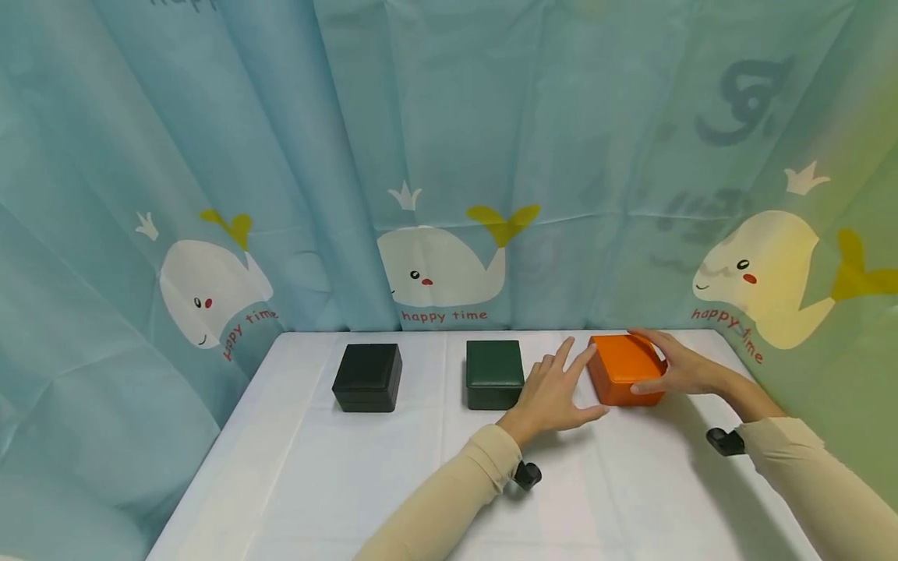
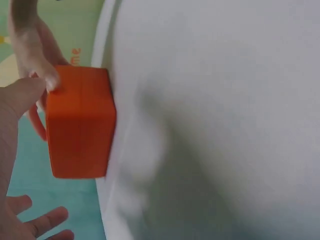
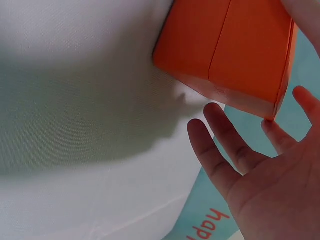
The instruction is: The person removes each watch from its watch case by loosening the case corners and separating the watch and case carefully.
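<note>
An orange box [image 1: 626, 366] with a lid sits on the white table at the right. My right hand [image 1: 677, 368] reaches round its right side, thumb by the front and index finger over the back corner. In the right wrist view, the fingers [image 3: 225, 145] are spread, with one fingertip right at the box's corner. My left hand [image 1: 554, 391] hovers left of the orange box with fingers spread; its thumb overlaps the box's upper edge in the left wrist view. Behind the left wrist is a dark green box [image 1: 494, 374]. Farther left stands a black box [image 1: 367, 377].
The white tabletop [image 1: 337, 483] ends against a blue curtain [image 1: 435, 140] printed with whales, which hangs along the back and sides. Black wrist cameras [image 1: 528, 475] stick out below both sleeves. Arm shadows fall across the cloth.
</note>
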Motion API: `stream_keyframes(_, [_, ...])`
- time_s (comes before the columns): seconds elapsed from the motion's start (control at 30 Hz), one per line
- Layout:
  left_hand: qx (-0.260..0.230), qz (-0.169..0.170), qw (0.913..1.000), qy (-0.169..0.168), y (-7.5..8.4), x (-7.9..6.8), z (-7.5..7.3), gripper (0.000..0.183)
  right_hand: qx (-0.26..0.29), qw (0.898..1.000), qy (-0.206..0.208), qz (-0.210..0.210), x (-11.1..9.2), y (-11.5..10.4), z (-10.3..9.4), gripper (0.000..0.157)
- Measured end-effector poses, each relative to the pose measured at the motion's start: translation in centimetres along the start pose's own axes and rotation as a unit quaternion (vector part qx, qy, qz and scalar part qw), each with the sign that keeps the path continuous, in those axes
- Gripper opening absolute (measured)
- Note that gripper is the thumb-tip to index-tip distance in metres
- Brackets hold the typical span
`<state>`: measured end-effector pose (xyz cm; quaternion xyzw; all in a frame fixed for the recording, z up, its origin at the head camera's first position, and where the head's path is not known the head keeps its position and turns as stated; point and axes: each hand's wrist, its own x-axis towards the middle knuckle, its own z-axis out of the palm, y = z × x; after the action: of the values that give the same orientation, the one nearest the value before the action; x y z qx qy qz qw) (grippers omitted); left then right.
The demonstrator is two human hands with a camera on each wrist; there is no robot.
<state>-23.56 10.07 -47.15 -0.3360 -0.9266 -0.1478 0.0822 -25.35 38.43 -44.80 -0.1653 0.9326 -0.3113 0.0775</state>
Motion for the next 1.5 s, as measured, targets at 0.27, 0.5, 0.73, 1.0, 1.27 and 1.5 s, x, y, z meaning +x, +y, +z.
stream_keyframes(0.27, [-0.063, -0.023, 0.9977, -0.012, 1.2, 1.8, 1.4, 0.104, -0.008, 1.0, -0.015, 0.0, -0.2, 0.3, -0.3, 0.101])
stream_keyframes(0.5, [-0.145, -0.059, 0.9876, -0.015, 0.4, 3.5, 3.7, 0.111, 0.015, 0.998, -0.043, 0.045, 0.1, 0.5, -0.2, 0.106])
stream_keyframes(0.73, [-0.208, -0.101, 0.9724, -0.034, -0.4, 4.4, 5.0, 0.118, 0.041, 0.995, -0.068, 0.065, 0.3, 0.2, -0.4, 0.11])
stream_keyframes(1.0, [-0.207, -0.126, 0.9691, -0.048, -0.3, 5.0, 5.6, 0.123, 0.054, 0.993, -0.082, 0.07, -0.3, 0.1, -1.0, 0.111])
stream_keyframes(1.27, [-0.193, -0.125, 0.9717, -0.054, -0.3, 5.2, 6.0, 0.121, 0.066, 0.992, -0.08, 0.067, -0.5, 0.4, -0.9, 0.11])
stream_keyframes(1.5, [-0.179, -0.12, 0.9751, -0.052, -0.3, 5.3, 6.1, 0.12, 0.075, 0.991, -0.083, 0.067, -0.4, 0.8, -1.0, 0.109])
